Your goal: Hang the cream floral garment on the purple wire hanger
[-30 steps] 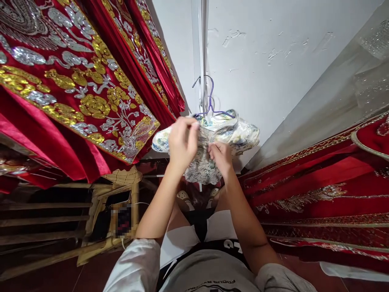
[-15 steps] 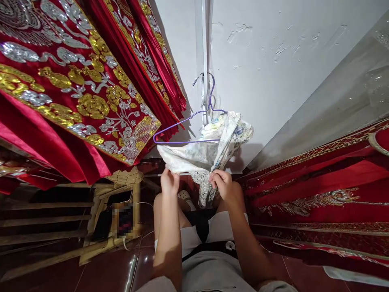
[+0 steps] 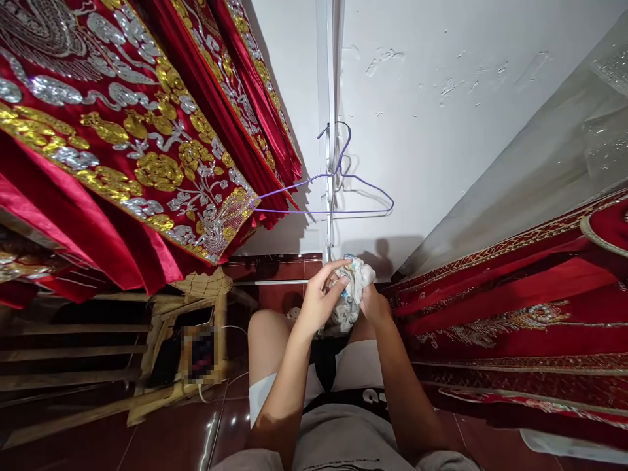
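A white garment with a blue and yellow floral pattern [image 3: 354, 278] is bunched up in front of my knees, its lower part hanging between my thighs. My left hand [image 3: 324, 294] grips it from the left, with thumb and fingers curled round the cloth. On the other side, my right hand [image 3: 375, 304] holds the bunched fabric, and its fingers are partly hidden behind it. Above both hands hangs a bare purple wire hanger [image 3: 366, 212], its hook by a narrow white vertical strip [image 3: 330, 78] on the wall.
Red garments with gold and silver sequins [image 3: 161, 163] hang at the left. More red embroidered clothing [image 3: 515, 314] lies along the right, under a translucent cover [image 3: 510, 190]. A bamboo chair [image 3: 220, 327] stands at lower left, with a blurred-out device [image 3: 201, 353] and cable on it.
The garment has come off the hanger and is bunched lower, between my hands. My left hand has moved right towards my right hand. The hanger now hangs bare.
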A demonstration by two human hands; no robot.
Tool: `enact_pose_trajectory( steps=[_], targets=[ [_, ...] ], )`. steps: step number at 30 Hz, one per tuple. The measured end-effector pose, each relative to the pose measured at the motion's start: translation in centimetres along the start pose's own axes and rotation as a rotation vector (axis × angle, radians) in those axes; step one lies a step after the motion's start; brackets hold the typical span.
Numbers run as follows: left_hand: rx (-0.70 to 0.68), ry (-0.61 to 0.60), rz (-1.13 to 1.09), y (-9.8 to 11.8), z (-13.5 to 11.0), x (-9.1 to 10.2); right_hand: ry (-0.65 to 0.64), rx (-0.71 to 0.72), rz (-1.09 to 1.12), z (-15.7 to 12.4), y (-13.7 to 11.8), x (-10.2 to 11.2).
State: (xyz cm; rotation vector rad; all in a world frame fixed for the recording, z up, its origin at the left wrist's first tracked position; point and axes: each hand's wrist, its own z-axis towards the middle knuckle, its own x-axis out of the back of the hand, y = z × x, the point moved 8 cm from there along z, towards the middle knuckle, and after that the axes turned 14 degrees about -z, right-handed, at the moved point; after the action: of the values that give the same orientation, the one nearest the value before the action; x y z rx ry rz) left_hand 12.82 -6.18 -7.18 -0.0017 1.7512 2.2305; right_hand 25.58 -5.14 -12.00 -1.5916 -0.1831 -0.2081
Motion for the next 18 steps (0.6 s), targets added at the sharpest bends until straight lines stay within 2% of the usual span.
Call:
enact_pose_trajectory(
  steps=[3,5,8,10,12,13,15,17,18],
  targets=[
    [-0.007,0.019,0.147,0.2,0.1,1.1,-0.044,-0.028,0.213,0.2,-0.2,-0.6],
    [-0.056,-0.017,0.229,0.3,0.7,1.8,-0.121,-0.046,0.296,0.3,-0.3,-1.0],
    [-0.083,-0.267,0.274,-0.8,1.6,1.1,-0.269,-0.064,0.252,0.2,-1.0,-0.8],
    [0.025,-0.461,0.240,-2.7,1.5,0.7,-0.384,-0.057,0.159,0.3,-2.1,-0.3],
    [0.181,-0.551,0.242,-4.7,1.1,1.5,-0.437,-0.002,-0.027,0.9,-3.7,1.1],
    [0.242,-0.549,0.267,-5.3,0.9,2.4,-0.404,0.052,-0.146,1.5,-4.7,2.2],
    [0.290,-0.494,0.357,-5.2,0.9,4.7,-0.212,0.185,-0.374,3.4,-7.0,4.9],
    [0.278,-0.429,0.516,-3.8,1.1,7.4,0.031,0.282,-0.479,5.5,-8.7,7.2],
    [0.267,-0.409,0.629,-2.9,1.2,8.6,0.109,0.312,-0.488,6.6,-9.1,7.8]
  ],
)
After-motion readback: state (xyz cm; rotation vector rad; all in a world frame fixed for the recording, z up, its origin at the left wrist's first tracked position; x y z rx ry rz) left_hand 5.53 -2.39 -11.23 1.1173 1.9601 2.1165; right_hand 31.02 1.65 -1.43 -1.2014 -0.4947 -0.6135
